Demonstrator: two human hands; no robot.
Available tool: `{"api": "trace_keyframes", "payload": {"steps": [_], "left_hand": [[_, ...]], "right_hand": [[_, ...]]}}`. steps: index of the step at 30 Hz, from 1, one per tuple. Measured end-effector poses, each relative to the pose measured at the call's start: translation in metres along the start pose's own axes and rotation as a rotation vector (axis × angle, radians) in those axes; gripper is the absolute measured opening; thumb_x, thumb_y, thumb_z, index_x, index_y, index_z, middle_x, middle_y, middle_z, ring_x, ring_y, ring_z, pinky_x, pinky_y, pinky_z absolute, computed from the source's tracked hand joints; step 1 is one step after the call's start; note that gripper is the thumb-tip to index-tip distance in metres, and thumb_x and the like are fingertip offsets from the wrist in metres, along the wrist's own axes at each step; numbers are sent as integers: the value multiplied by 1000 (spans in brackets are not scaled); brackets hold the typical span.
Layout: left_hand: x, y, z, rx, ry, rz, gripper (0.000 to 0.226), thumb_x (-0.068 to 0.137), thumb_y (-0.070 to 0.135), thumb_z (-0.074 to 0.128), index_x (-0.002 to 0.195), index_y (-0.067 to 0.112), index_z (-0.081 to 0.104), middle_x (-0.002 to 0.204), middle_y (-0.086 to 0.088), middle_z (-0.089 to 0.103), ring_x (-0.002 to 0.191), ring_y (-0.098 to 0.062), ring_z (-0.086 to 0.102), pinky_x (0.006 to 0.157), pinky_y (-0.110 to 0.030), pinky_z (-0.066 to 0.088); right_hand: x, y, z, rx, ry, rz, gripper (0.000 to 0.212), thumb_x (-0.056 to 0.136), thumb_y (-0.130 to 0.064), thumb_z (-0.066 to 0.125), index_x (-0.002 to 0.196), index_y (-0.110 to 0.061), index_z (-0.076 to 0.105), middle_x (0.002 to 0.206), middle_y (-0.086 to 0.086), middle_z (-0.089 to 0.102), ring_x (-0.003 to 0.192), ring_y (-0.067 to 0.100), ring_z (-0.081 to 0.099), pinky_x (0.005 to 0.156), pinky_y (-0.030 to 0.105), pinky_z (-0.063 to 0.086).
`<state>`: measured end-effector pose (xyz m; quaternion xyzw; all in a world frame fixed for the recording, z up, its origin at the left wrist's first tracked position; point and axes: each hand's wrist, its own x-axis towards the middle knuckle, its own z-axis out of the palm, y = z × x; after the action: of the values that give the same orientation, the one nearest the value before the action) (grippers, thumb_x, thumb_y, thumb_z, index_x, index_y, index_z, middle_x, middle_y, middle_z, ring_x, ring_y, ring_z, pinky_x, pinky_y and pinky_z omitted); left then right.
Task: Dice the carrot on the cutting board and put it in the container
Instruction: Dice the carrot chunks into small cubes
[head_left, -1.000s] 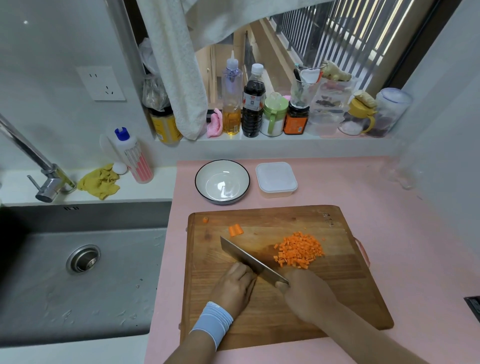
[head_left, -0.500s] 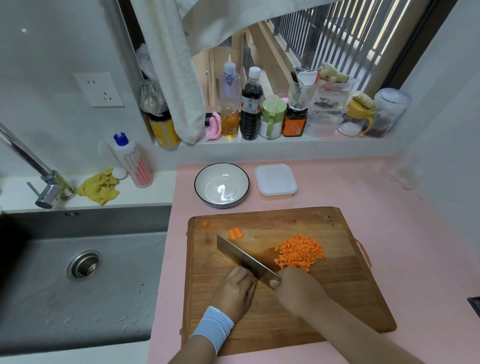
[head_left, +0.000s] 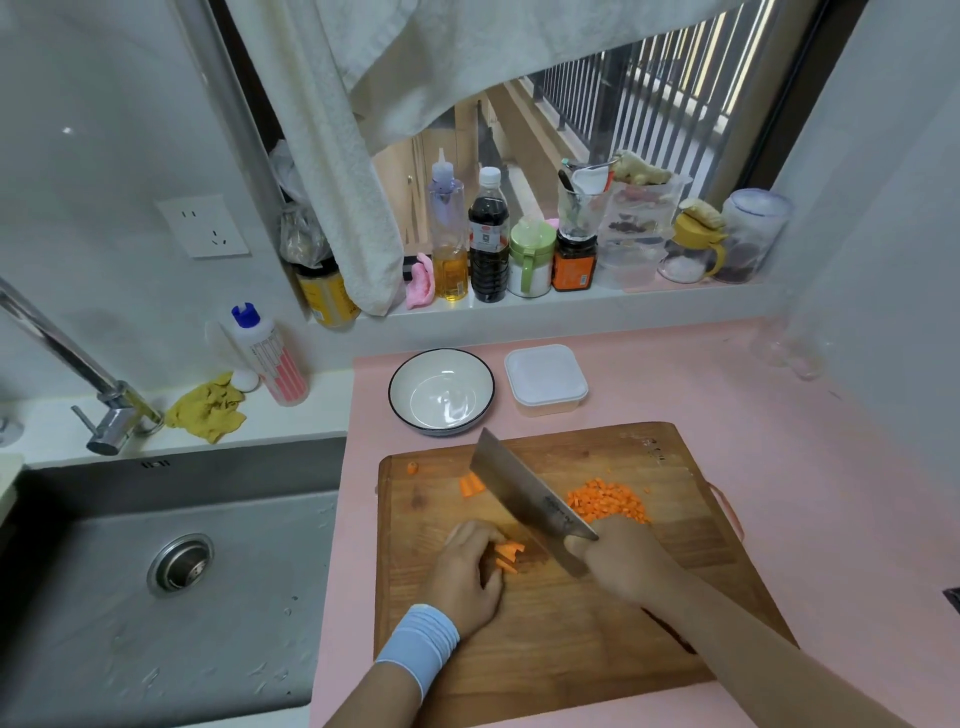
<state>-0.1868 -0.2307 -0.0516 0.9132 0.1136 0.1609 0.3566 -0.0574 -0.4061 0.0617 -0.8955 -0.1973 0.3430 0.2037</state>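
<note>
Orange carrot strips (head_left: 509, 554) lie near the middle of the rectangular wooden cutting board (head_left: 545, 654), pinned under the curled fingertips of the left hand (head_left: 467, 577), which holds them down; a pale blue ribbed wristband (head_left: 418, 644) circles that wrist. The right hand (head_left: 623, 564) is wrapped round the handle of a broad steel cleaver (head_left: 524, 499). The handle itself is hidden in the fist. The blade is tilted with its flat side turned up toward the camera and reaches away to the left, over the far part of the board, just right of the strips. Behind the blade on the right sits a heap of small diced carrot cubes (head_left: 605, 501). A short uncut carrot chunk (head_left: 469, 486) shows at the blade's left edge, partly covered by it, and a tiny carrot scrap (head_left: 412, 467) lies near the board's far left corner.

Beyond the board, on the pink countertop (head_left: 779, 467), stand a white round bowl with a dark rim (head_left: 441, 397) and, just to its right, a square translucent plastic container with a white lid (head_left: 545, 379), its lid on. To the left are a steel sink (head_left: 104, 623) with a round drain (head_left: 180, 564), a chrome faucet (head_left: 104, 410) and a crumpled yellow cloth (head_left: 208, 408). Bottles and jars line the windowsill (head_left: 571, 306).
</note>
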Motion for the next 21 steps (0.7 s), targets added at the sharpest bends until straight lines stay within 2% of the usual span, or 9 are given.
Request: {"api": "trace_keyframes", "payload": {"steps": [2, 5, 11, 13, 14, 16, 18, 19, 21], "left_hand": [[6, -1, -3, 53, -101, 23, 41, 76, 12, 63, 116, 22, 60, 117, 12, 55, 114, -2, 44, 101, -10, 29], [8, -1, 0, 105, -165, 52, 38, 82, 14, 61, 119, 20, 61, 117, 6, 60, 115, -7, 46, 102, -13, 32], [1, 14, 17, 65, -46, -147, 31, 81, 21, 73, 111, 21, 65, 106, 8, 61, 99, -1, 44, 94, -20, 40], [-4, 17, 19, 6, 39, -205, 26, 80, 25, 72, 105, 23, 65, 102, 11, 60, 97, -1, 47, 91, -19, 41], [-4, 19, 16, -26, 136, -236, 19, 82, 22, 68, 101, 24, 64, 100, 10, 60, 95, -3, 50, 89, -21, 42], [1, 16, -2, -97, 404, -346, 17, 82, 8, 57, 90, 23, 60, 94, 6, 60, 91, -13, 55, 88, -30, 44], [15, 7, -33, -122, 618, -492, 22, 82, 0, 48, 83, 21, 56, 90, 2, 59, 90, -24, 56, 86, -35, 44], [24, 2, -49, -114, 641, -543, 22, 82, 2, 46, 80, 21, 56, 90, 3, 60, 91, -26, 56, 86, -36, 44], [44, -1, -71, -150, 487, -591, 24, 84, 7, 48, 79, 27, 61, 95, 6, 65, 96, -23, 59, 90, -36, 47]], "right_hand": [[1, 4, -1, 30, 26, 4, 33, 101, -36, 54, 72, -19, 58, 60, -2, 52, 51, 15, 46, 51, 27, 33], [0, 9, 2, 33, 72, -5, 36, 101, -34, 54, 67, -22, 54, 58, -3, 53, 50, 14, 48, 48, 27, 33], [-8, 16, 10, -106, 175, -65, 35, 102, -41, 49, 73, -23, 58, 68, -5, 60, 62, 15, 58, 51, 28, 36], [-11, 22, 14, -215, 249, -128, 31, 101, -43, 47, 85, -24, 66, 73, -7, 63, 71, 16, 62, 56, 28, 42], [-12, 25, 15, -268, 288, -167, 29, 101, -43, 46, 92, -27, 68, 75, -8, 64, 74, 15, 63, 56, 27, 42], [-15, 32, 16, -361, 375, -273, 24, 100, -39, 47, 101, -33, 70, 74, -11, 63, 69, 10, 59, 48, 21, 31], [-17, 36, 14, -500, 432, -382, 14, 88, -28, 66, 97, -38, 73, 64, -11, 61, 56, 8, 53, 43, 19, 18], [-18, 37, 14, -557, 434, -422, 23, 74, -21, 78, 89, -39, 75, 56, -10, 58, 47, 8, 48, 42, 18, 11], [-18, 39, 10, -635, 501, -485, 36, 50, -10, 86, 72, -35, 71, 44, -10, 49, 39, 7, 30, 44, 18, 0]]}}
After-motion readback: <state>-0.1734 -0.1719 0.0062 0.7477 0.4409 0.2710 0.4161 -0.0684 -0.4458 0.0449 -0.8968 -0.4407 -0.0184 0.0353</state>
